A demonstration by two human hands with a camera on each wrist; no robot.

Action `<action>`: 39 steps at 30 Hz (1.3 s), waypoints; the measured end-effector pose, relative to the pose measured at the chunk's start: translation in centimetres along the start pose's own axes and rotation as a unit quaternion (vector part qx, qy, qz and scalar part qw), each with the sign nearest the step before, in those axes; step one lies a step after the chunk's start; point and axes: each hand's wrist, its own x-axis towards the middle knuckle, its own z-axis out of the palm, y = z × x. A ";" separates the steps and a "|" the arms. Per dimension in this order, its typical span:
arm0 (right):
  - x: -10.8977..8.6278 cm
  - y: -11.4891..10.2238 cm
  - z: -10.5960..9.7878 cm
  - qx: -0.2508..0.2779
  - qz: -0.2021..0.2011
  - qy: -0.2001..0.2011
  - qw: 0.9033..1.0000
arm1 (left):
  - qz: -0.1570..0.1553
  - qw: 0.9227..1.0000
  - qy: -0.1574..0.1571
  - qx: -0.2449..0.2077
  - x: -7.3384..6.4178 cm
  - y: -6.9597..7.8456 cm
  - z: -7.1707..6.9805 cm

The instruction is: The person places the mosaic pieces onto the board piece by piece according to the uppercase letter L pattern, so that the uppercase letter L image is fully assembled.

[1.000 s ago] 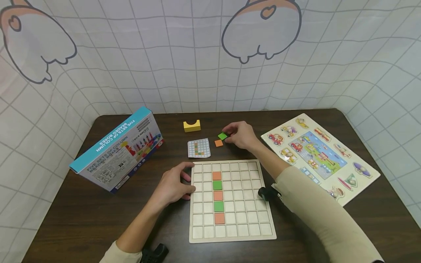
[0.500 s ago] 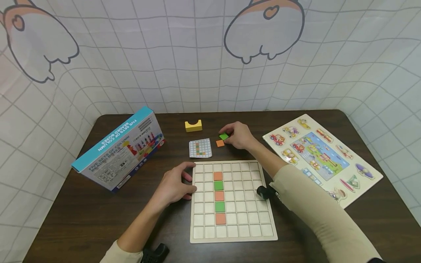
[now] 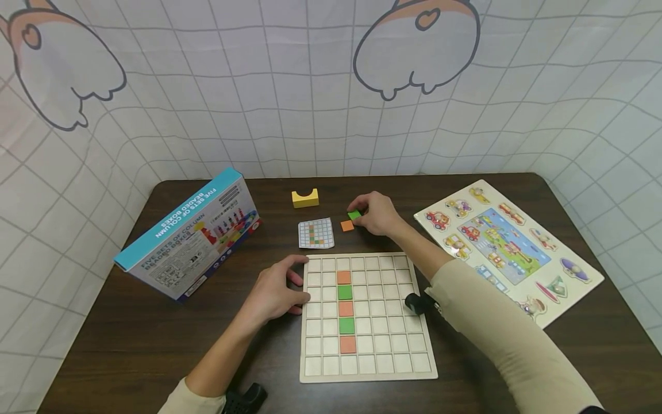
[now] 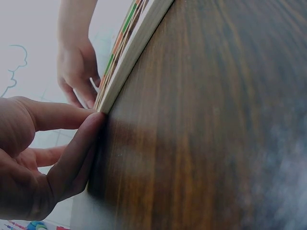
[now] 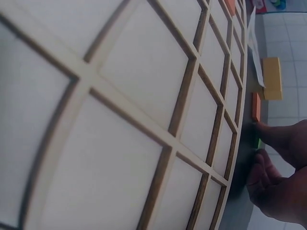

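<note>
In the head view, a wooden grid board (image 3: 369, 363) lies in front of me. One column of it holds orange and green square tiles in alternation. My left hand (image 3: 271, 292) rests against its left edge, thumb and forefinger apart along the rim; the left wrist view shows those fingertips (image 4: 93, 117) touching the edge. Beyond the board, my right hand (image 3: 380, 214) pinches a green tile (image 3: 354, 215) between thumb and fingers. Just left of that hand lies a loose orange tile (image 3: 347, 226). Only a sliver of the green tile (image 5: 259, 143) shows in the right wrist view.
A small card with a coloured grid pattern (image 3: 316, 233) lies behind the board, with a yellow arched block (image 3: 305, 199) farther back. At left stands a blue-and-white box (image 3: 191, 236). A picture puzzle board (image 3: 509, 250) lies at right, beside my right forearm.
The green tile has tilted and shifted slightly within the right hand's fingers. The left hand stays at the board's edge. The whole head view has shifted a little.
</note>
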 end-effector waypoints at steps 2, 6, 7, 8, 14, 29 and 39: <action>0.0 0.0 -0.1 -0.001 0.002 -0.002 1.000 | 0.001 1.000 0.000 0.000 0.0 0.0 0.0; -0.1 0.0 -0.3 -0.003 0.005 -0.004 1.000 | 0.002 1.000 0.001 0.004 0.0 0.0 0.0; -0.1 0.0 -0.3 -0.001 0.005 -0.004 1.000 | 0.002 1.000 0.001 0.005 0.0 0.0 0.0; -0.1 0.0 -0.4 0.001 0.005 -0.004 1.000 | 0.002 1.000 0.001 0.006 0.0 0.0 0.0; -0.6 0.2 -0.9 0.012 0.001 -0.001 1.000 | 0.001 1.000 -0.001 0.007 0.0 0.0 0.0; -2.8 0.8 -1.5 0.031 0.006 0.006 0.999 | -0.003 1.000 -0.004 0.007 0.0 0.1 0.1; -5.3 0.8 -1.3 0.051 0.005 -0.001 0.999 | -0.002 1.000 -0.001 0.009 -0.1 0.0 0.1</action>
